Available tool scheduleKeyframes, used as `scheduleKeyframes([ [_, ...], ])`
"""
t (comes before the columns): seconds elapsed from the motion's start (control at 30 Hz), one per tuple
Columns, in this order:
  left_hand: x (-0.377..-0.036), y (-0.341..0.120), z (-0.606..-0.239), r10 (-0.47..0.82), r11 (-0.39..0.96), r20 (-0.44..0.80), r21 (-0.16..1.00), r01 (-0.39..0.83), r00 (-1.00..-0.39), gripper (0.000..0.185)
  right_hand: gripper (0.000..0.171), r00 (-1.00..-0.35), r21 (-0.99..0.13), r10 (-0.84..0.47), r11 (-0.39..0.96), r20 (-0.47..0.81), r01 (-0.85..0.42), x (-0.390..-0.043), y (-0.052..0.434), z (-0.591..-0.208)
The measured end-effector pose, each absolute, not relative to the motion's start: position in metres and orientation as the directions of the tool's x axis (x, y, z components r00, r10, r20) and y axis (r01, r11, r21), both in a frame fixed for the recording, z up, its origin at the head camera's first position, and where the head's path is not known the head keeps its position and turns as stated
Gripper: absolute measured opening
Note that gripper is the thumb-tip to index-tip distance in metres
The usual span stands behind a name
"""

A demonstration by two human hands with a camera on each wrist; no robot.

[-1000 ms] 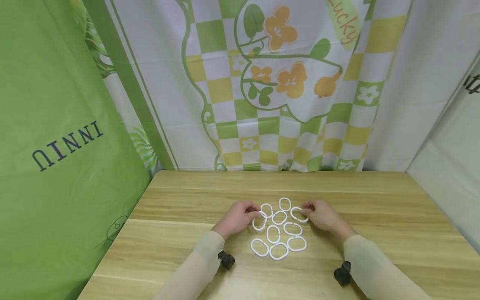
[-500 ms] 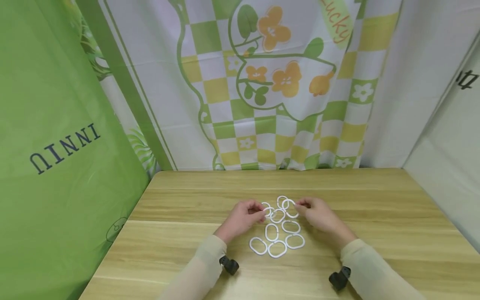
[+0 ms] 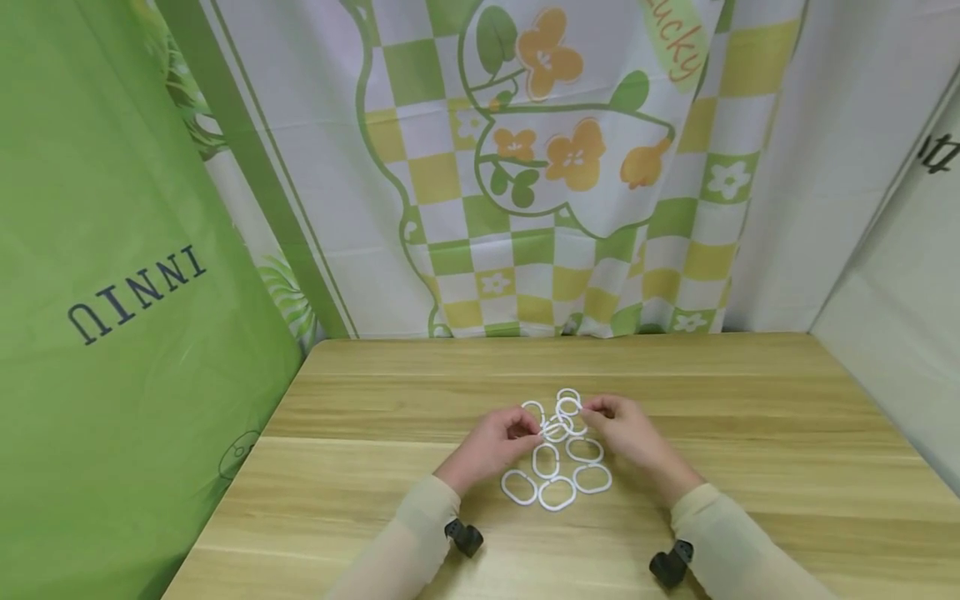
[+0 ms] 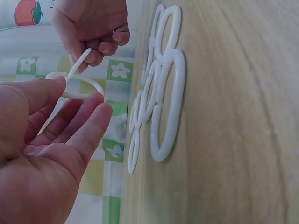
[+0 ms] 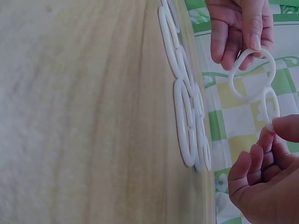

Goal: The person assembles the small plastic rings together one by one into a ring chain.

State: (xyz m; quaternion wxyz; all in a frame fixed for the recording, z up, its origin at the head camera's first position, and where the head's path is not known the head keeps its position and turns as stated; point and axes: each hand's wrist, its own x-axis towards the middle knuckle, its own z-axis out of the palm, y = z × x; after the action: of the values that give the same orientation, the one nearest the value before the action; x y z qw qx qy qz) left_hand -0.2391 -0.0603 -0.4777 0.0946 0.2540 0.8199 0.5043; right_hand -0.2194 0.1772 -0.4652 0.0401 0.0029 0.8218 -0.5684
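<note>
On the pale wooden surface [image 3: 750, 433], white oval plastic rings [image 3: 557, 493] lie clustered. The left hand [image 3: 491, 442] and right hand [image 3: 630, 429] have closed in together, each pinching a lifted ring [image 5: 250, 74], now meeting above the cluster.

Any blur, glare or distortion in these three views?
Head view: sharp, even light, wide-angle bowing at the table edges. Left wrist view: left hand close and soft, rings clear. Right wrist view: near tabletop blurred and washed pale; right hand soft.

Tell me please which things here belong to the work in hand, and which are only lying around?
In hand:
left hand, pinching one white ring
right hand, pinching a second ring
loose rings on the table

Just around:
wooden table
flower curtain
green curtain
</note>
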Motion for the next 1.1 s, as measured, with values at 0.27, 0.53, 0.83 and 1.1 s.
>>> scheduleKeyframes([
  [0.27, -0.236, -0.060, -0.479, 0.517, 0.363, 0.085, 0.879, 0.308, -0.852, 0.006, 0.020, -0.997, -0.933, -0.060, 0.359, -0.038, 0.014, -0.218, 0.173, -0.470],
  [0.53, -0.243, -0.068, -0.488, 0.462, 0.284, 0.084, 0.929, 0.237, -0.883, 0.008, 0.022, -0.993, -0.939, -0.082, 0.340, -0.090, 0.057, -0.215, 0.174, -0.470],
  [0.83, -0.241, -0.073, -0.486, 0.495, 0.236, 0.097, 0.941, 0.241, -0.864, 0.009, 0.025, -0.978, -0.955, -0.154, 0.282, -0.139, 0.091, -0.209, 0.174, -0.472],
  [1.1, -0.242, -0.081, -0.489, 0.514, 0.292, 0.061, 0.926, 0.241, -0.856, 0.013, 0.024, -0.959, -0.949, -0.245, 0.309, -0.145, 0.065, -0.208, 0.172, -0.478],
])
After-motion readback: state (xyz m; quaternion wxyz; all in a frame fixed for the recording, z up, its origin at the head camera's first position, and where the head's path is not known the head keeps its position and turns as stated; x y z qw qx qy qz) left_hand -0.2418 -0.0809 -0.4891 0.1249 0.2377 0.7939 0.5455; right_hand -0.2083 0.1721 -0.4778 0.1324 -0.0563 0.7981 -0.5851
